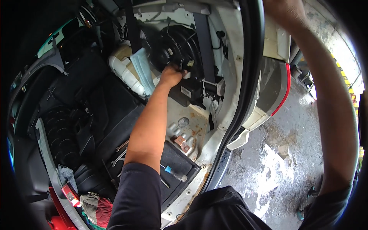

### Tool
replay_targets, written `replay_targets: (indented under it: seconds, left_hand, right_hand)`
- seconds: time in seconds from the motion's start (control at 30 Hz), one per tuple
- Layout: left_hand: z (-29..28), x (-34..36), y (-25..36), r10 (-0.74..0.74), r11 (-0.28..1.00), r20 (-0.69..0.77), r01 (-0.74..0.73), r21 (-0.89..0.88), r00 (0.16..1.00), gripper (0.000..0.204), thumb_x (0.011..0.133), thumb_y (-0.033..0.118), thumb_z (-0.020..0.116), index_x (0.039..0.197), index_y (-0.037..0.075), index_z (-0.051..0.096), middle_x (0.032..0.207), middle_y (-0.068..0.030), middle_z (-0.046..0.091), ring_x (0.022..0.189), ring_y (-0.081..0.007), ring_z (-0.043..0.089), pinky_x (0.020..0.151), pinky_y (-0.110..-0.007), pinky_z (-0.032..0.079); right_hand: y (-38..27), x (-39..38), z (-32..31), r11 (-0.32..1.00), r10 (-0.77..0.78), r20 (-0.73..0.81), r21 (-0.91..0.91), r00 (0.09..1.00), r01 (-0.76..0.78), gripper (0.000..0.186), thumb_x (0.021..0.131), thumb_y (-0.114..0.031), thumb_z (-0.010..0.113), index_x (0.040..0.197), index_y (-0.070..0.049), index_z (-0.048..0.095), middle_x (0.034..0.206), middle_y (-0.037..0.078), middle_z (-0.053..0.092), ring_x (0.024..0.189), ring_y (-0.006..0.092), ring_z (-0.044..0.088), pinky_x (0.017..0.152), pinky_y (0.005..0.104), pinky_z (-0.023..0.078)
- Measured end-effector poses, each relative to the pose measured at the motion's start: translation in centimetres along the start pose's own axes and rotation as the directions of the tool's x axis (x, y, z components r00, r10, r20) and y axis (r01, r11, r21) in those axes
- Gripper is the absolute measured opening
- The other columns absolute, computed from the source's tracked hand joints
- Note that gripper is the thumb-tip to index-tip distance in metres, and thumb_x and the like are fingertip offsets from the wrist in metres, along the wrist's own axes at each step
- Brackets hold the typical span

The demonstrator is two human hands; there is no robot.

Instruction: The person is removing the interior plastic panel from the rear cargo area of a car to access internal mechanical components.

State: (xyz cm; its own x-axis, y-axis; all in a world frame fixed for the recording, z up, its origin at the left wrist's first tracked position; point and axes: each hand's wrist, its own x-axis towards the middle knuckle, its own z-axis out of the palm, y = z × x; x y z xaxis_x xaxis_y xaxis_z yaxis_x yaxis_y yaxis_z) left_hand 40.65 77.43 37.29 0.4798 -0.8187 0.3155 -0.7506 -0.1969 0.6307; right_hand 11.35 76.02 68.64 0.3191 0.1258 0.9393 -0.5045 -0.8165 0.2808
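My left hand (172, 75) reaches into the open rear side of a car. Its fingers are curled at the lower edge of a round black fan-like housing (163, 53) with wires across it. What they grip, if anything, is hidden. A black box with a white label (186, 91) sits just below the hand. To the hand's left hangs a light blue face mask (142, 69), in front of a white plastic container (124, 74). My right hand (285, 13) is raised at the top edge by the outer car body; its fingers are out of sight.
A screwdriver with a blue and clear handle (175, 173) and several wrenches (119, 158) lie on the car's dark floor. Copper-coloured blocks (182, 143) rest on bare metal. A black door seal (237, 115) and a tail lamp (274, 86) stand to the right. Cloths (97, 209) lie lower left.
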Motion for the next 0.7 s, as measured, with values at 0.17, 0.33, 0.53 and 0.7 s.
replay_targets:
  seconds: [0.17, 0.33, 0.53, 0.7]
  left_hand:
    - [0.7, 2.2, 2.6, -0.18, 0.759, -0.034, 0.117, -0.641, 0.983, 0.028, 0.099, 0.033, 0.057, 0.108, 0.007, 0.059, 0.101, -0.0116, 0.064, 0.091, -0.0268, 0.063, 0.078, -0.04, 0.051]
    - [1.4, 2.0, 4.0, -0.103, 0.129, 0.31, 0.322, -0.938, 0.945, 0.039, 0.105, 0.049, 0.042, 0.107, 0.013, 0.058, 0.082, -0.003, 0.051, 0.07, -0.0185, 0.053, 0.059, -0.031, 0.041]
    - [1.8, 2.8, 4.6, -0.359, 0.402, 0.231, 0.374, -0.836, 0.904, 0.051, 0.103, 0.059, 0.037, 0.106, 0.013, 0.059, 0.085, -0.0044, 0.055, 0.062, -0.0171, 0.05, 0.048, -0.03, 0.037]
    - [-1.0, 0.8, 8.0, -0.307, 0.561, 0.322, 0.444, -0.699, 0.895, 0.042, 0.104, 0.05, 0.038, 0.11, 0.015, 0.061, 0.083, -0.0055, 0.058, 0.055, -0.0157, 0.045, 0.043, -0.031, 0.033]
  right_hand:
    - [-0.8, -0.2, -0.5, 0.997, 0.038, 0.052, 0.069, 0.998, -0.042, 0.091, 0.079, -0.021, 0.069, 0.154, -0.003, 0.022, 0.148, 0.028, 0.04, 0.137, 0.0438, 0.04, 0.114, 0.0471, 0.035]
    - [-1.2, -0.3, -1.4, 0.992, 0.092, 0.112, 0.082, 0.989, -0.101, 0.093, 0.077, -0.019, 0.068, 0.155, -0.004, 0.02, 0.142, 0.031, 0.043, 0.13, 0.047, 0.046, 0.111, 0.0492, 0.039]
    - [-2.3, -0.4, -2.3, 0.975, 0.164, 0.184, 0.117, 0.969, -0.187, 0.096, 0.076, -0.018, 0.07, 0.156, -0.007, 0.018, 0.141, 0.03, 0.043, 0.128, 0.0476, 0.047, 0.11, 0.0493, 0.04]
    - [-1.2, -0.1, -1.8, 0.981, 0.179, 0.18, 0.045, 0.967, -0.19, 0.097, 0.079, -0.02, 0.07, 0.157, -0.01, 0.014, 0.144, 0.028, 0.041, 0.129, 0.0462, 0.048, 0.11, 0.0485, 0.041]
